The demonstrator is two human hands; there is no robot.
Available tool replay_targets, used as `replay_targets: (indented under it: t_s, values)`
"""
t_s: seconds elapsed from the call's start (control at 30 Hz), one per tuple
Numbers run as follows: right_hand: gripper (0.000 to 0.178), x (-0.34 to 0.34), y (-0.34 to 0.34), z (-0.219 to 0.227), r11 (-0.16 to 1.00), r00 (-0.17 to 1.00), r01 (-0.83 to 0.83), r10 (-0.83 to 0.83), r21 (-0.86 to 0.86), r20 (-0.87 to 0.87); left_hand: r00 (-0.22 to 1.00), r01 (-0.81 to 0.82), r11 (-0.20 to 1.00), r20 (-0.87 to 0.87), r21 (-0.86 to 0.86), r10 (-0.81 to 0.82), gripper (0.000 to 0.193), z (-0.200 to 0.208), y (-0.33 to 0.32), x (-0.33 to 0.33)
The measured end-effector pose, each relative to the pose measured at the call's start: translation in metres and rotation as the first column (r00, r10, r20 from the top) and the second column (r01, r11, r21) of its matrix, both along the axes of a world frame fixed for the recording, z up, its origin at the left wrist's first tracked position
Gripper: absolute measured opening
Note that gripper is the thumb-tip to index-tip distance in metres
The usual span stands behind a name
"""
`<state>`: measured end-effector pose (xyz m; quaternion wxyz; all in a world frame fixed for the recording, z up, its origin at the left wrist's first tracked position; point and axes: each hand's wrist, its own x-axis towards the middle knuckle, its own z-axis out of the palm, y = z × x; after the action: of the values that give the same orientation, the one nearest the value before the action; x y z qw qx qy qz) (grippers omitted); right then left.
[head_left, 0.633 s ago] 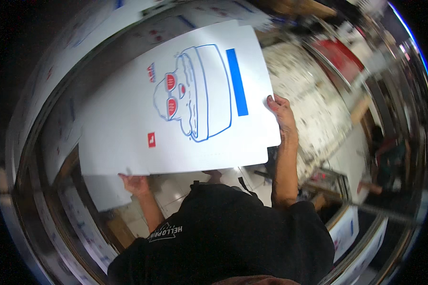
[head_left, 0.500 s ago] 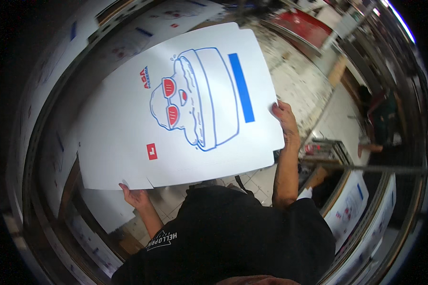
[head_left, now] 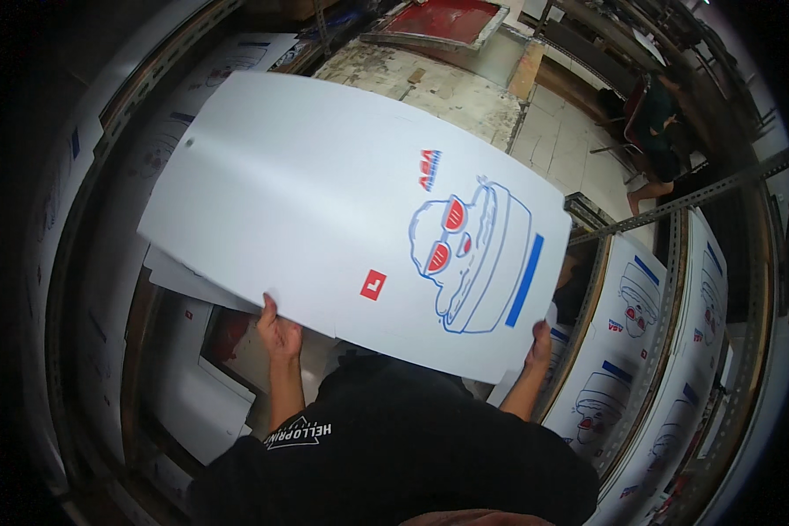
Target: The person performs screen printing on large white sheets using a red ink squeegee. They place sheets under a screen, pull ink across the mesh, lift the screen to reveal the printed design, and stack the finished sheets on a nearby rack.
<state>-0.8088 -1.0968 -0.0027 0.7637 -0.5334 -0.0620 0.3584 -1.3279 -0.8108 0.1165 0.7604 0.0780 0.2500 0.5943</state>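
One rectangular white sheet [head_left: 351,210] with blue-and-red print [head_left: 469,254] spans the head view, long axis sloping down rightward; the left hand [head_left: 280,336] grips its near edge, the right hand [head_left: 539,347] its right end, nearer the racked white sheets [head_left: 624,346] at right.

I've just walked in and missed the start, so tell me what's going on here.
A person holds a large white sheet, printed side up, with the left hand on its near edge and the right hand at its right end. Other sheets with similar prints sit in racks on both sides. Beyond are a stained table and a red framed panel.
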Motion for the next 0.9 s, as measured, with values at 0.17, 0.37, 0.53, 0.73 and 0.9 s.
replay_targets:
  t_s: [0.17, 0.37, 0.53, 0.73, 0.9]
  values:
    - [0.043, -0.078, -0.045, -0.030, 0.991, 0.995, 0.101, -0.099, 0.082, -0.024, 0.959, 0.271, 0.962, 0.071, 0.038, -0.273, 0.040, -0.074, 0.078, 0.039]
    - [0.051, -0.148, -0.062, -0.025, 0.950, 0.953, 0.302, -0.301, 0.075, -0.024, 0.820, 0.567, 0.824, 0.088, 0.023, -0.566, 0.044, -0.127, 0.146, 0.129]
    - [0.057, -0.202, -0.082, -0.025, 0.902, 0.903, 0.431, -0.430, 0.042, -0.018, 0.636, 0.765, 0.643, 0.102, 0.047, -0.765, 0.047, -0.162, 0.174, 0.207]
    - [0.067, -0.269, -0.053, -0.059, 0.886, 0.885, 0.464, -0.463, 0.018, -0.056, 0.409, 0.841, 0.536, -0.556, -0.078, -0.723, 0.067, -0.161, 0.212, 0.280]
    - [0.057, -0.283, 0.037, -0.067, 0.919, 0.906, 0.377, -0.392, -0.118, -0.158, 0.226, 0.679, 0.733, -0.936, -0.048, -0.270, 0.092, -0.184, 0.218, 0.271]
